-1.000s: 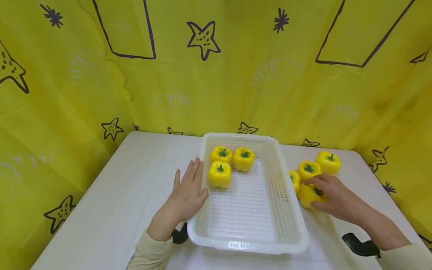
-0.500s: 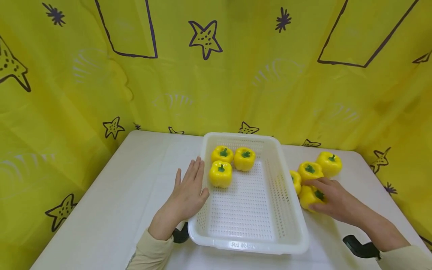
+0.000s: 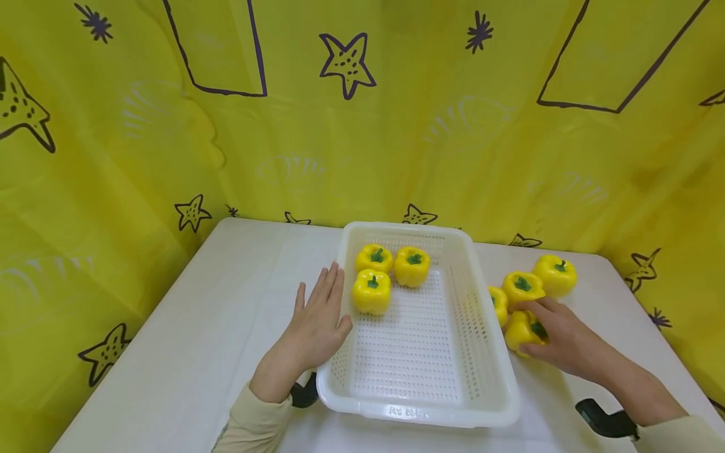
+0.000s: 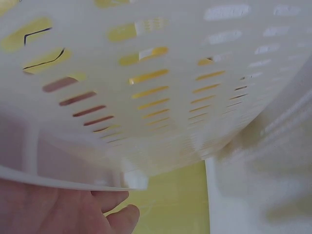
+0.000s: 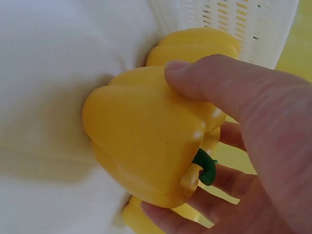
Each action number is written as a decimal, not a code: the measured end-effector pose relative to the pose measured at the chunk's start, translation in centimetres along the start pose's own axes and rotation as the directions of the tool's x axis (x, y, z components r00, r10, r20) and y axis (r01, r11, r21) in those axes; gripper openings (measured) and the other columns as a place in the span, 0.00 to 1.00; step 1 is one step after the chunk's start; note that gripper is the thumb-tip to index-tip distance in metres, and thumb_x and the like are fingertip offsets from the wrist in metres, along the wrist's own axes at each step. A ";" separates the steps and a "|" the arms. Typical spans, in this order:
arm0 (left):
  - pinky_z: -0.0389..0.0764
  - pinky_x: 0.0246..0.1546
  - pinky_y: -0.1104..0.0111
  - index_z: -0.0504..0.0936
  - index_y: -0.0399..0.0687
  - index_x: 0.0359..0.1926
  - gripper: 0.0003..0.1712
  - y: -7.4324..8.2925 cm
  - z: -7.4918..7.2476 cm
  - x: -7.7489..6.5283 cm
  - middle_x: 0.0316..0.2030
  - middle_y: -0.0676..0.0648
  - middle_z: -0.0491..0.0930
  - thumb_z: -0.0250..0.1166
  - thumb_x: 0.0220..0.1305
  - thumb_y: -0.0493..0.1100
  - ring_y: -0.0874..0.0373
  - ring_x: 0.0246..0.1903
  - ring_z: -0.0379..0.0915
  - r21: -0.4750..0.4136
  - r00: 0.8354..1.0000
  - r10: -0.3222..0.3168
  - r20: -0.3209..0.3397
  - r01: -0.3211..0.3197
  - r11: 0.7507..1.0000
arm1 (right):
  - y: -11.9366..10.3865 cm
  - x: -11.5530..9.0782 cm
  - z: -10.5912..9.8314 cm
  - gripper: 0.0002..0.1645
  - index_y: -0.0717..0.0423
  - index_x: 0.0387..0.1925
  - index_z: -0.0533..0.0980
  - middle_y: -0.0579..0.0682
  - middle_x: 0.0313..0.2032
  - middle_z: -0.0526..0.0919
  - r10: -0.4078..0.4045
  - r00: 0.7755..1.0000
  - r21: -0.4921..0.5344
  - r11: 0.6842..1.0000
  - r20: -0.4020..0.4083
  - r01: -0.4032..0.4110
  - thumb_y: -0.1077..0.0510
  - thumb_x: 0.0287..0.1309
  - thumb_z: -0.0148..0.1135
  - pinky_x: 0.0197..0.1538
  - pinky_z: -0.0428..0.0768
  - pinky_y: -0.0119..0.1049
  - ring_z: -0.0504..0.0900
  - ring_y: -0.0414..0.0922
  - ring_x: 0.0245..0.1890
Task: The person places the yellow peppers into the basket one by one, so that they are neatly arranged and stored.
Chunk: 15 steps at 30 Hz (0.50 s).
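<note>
A white perforated plastic basket (image 3: pixel 416 413) stands mid-table with three yellow bell peppers, one of them (image 3: pixel 371 292) nearest the front, grouped at its far left. My left hand (image 3: pixel 316 324) lies along the basket's left rim, fingers straight and touching it; the left wrist view shows its fingertips under the rim. To the right of the basket, my right hand (image 3: pixel 561 333) grips a yellow bell pepper (image 5: pixel 146 131), thumb on one side and fingers curled round the other. Its green stem shows between them. The pepper appears to sit on the table.
Beside the held one, more yellow peppers stand close: one (image 3: pixel 498 305) against the basket's right wall, one (image 3: pixel 522 287) behind and another (image 3: pixel 555 275) farther back. A yellow curtain (image 3: pixel 362 138) hangs behind the white table (image 3: pixel 226 302).
My right thumb and fingers have drawn in slightly round the pepper. My left hand and the basket stay in place; the head view has shifted a little.
</note>
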<state>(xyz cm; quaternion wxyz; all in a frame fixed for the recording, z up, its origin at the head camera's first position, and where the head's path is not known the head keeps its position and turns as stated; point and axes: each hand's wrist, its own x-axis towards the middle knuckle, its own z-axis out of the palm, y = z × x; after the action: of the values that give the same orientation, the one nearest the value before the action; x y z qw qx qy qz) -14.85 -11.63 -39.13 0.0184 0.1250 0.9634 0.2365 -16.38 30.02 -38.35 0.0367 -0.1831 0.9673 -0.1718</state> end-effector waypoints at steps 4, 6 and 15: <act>0.30 0.74 0.39 0.39 0.44 0.79 0.44 0.1 0.0 0.0 0.80 0.47 0.33 0.51 0.71 0.48 0.49 0.79 0.27 0.001 1.000 -0.006 0.007 0.006 1.000 | -0.1 0.0 0.0 0.35 0.58 0.56 0.74 0.68 0.56 0.71 0.031 0.999 0.016 0.999 0.042 -0.032 0.55 0.46 0.76 0.53 0.74 0.66 0.74 0.62 0.51; 0.30 0.74 0.39 0.39 0.44 0.79 0.44 0.0 0.0 0.0 0.80 0.47 0.32 0.51 0.71 0.48 0.49 0.79 0.27 0.002 1.000 -0.008 0.007 0.008 1.000 | -0.1 -0.1 0.0 0.34 0.57 0.57 0.74 0.69 0.57 0.70 0.032 0.998 0.021 0.999 0.058 -0.033 0.56 0.46 0.76 0.53 0.75 0.66 0.75 0.62 0.51; 0.31 0.74 0.39 0.39 0.43 0.79 0.44 0.0 0.0 -0.1 0.80 0.47 0.33 0.51 0.71 0.48 0.49 0.79 0.28 -0.008 1.000 0.007 -0.002 -0.007 1.000 | -0.2 -0.6 0.0 0.27 0.50 0.49 0.79 0.63 0.54 0.74 -0.024 0.999 0.003 1.000 0.039 0.023 0.58 0.44 0.77 0.51 0.79 0.63 0.76 0.59 0.50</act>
<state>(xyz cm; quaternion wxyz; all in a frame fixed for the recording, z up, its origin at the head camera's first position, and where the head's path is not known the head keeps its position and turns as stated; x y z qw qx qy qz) -14.73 -11.68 -39.10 0.0171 0.1281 0.9620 0.2404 -15.77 30.01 -38.26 0.0538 -0.1978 0.9639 -0.1700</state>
